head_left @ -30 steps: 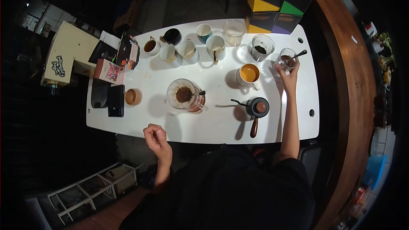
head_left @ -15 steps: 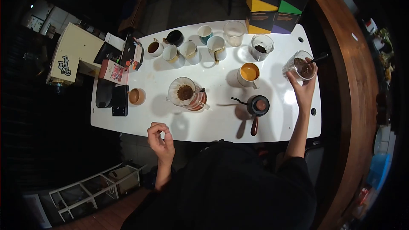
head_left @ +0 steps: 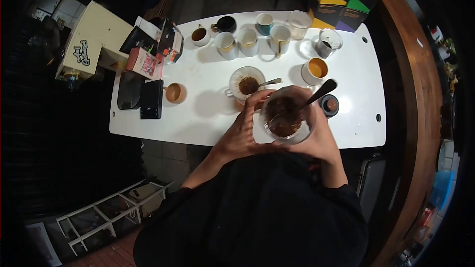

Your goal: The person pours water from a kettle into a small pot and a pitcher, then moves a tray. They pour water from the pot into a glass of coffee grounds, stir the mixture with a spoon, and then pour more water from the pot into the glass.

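Note:
A clear glass cup (head_left: 267,118) with dark coffee grounds and a black-handled spoon (head_left: 324,91) is held up close to my chest. My right hand (head_left: 324,141) wraps its right side, the fingers partly hidden behind the glass. On the left, my left hand (head_left: 240,133) curves round it, fingertips at the rim and thumb near the base. Just beyond the hands stands a glass dripper (head_left: 236,80) with wet-looking grounds inside and a small spoon (head_left: 271,82) across its rim; the server below is mostly hidden. The black kettle (head_left: 330,105) shows only partly behind my right hand.
White mugs (head_left: 227,47) and other cups line the table's far side. A mug of orange-brown liquid (head_left: 316,70) sits beyond the kettle. At left are a wooden cup (head_left: 175,93), a black scale (head_left: 151,99) and a cream grinder (head_left: 94,34). Dark boxes (head_left: 341,0) stand far right.
My right hand has brought the glass cup with its spoon from the table's right side to in front of my chest. My left hand has moved up and right to the cup. The view has shifted.

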The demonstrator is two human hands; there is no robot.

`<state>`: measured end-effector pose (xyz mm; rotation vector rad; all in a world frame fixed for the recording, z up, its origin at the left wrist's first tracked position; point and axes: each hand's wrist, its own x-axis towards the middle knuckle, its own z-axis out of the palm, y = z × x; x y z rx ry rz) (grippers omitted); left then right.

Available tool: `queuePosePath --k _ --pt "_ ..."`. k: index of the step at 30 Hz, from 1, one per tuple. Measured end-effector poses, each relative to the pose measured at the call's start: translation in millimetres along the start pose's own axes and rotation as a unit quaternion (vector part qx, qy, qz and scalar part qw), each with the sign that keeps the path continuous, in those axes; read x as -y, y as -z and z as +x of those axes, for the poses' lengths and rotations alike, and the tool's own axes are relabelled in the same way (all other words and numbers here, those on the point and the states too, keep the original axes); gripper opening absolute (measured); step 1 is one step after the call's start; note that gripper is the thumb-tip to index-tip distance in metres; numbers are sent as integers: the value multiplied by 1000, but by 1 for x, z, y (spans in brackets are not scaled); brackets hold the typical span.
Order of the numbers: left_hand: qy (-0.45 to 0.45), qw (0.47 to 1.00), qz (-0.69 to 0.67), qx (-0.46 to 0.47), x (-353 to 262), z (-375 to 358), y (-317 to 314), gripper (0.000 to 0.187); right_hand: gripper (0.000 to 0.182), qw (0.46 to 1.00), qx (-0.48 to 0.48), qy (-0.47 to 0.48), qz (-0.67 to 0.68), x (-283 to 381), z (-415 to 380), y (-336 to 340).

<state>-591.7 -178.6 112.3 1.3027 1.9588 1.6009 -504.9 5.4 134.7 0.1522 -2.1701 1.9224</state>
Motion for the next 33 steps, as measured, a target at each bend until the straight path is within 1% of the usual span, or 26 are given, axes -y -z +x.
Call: queuePosePath --k 2,3,4,5,6,7,8,9,10,11,12,13,14,15,17,19,21,22,23,24,25,26,27,29,31,33 --pt "18 1000 -19 -4 8 -13 7 105 88 999 48 3 -20 4 2 -23" --pt "37 995 -89 -27 13 -20 10 104 88 998 52 2 -19 6 5 -32" --pt "56 984 -160 -49 18 -28 13 103 94 995 47 33 -78 7 8 -41" --pt "57 984 -161 -53 21 -35 16 103 101 988 41 63 -136 8 11 -48" --pt "77 978 -185 -62 23 -43 19 102 105 981 53 56 -177 23 13 -49" --pt "97 970 -210 -71 26 -50 21 101 105 981 58 56 -178 26 15 -51" --pt "98 969 -212 -76 30 -54 22 101 105 988 56 55 -130 27 17 -49" --pt "67 965 -234 -98 34 -56 20 102 105 994 55 53 -83 26 19 -47" --pt "36 959 -256 -120 35 -57 20 102 95 993 24 88 -68 18 22 -47" --pt "36 957 -257 -126 35 -58 25 102 74 993 -5 91 -77 16 23 -47" --pt "31 985 -111 -130 31 -58 31 102 61 993 -14 89 -81 18 25 -48" --pt "27 990 38 -131 29 -59 36 102 48 992 -24 87 -85 21 27 -50" --pt "30 983 -67 -169 32 -60 35 100 28 991 -46 92 -86 33 30 -58" --pt "30 982 -65 -175 32 -61 38 100 28 991 -40 93 -85 33 31 -59" --pt "53 979 65 -187 32 -61 44 96 23 977 30 153 -143 34 33 -58" --pt "51 977 60 -196 32 -63 49 95 23 978 34 155 -135 39 32 -65" --pt "48 977 54 -203 30 -64 52 95 22 977 24 172 -121 36 32 -69" --pt "44 973 87 -209 27 -64 54 95 23 967 13 211 -140 35 34 -68" --pt "41 968 119 -216 25 -64 55 95 23 967 15 212 -139 36 36 -68" --pt "42 968 119 -218 26 -65 56 95 24 955 -13 247 -163 37 38 -69" --pt "34 961 173 -214 28 -64 57 95 25 940 -41 282 -187 37 39 -69" --pt "27 951 226 -208 28 -65 58 95 27 934 -58 288 -204 34 39 -69" --pt "27 951 226 -207 27 -65 56 95 27 934 -58 287 -204 32 39 -69" --pt "77 961 153 -219 25 -65 54 94 29 927 -81 276 -242 30 38 -71" --pt "80 958 170 -217 25 -63 53 94 28 927 -80 264 -253 27 35 -73" --pt "84 955 186 -213 25 -62 52 94 28 950 -74 207 -221 21 32 -77"
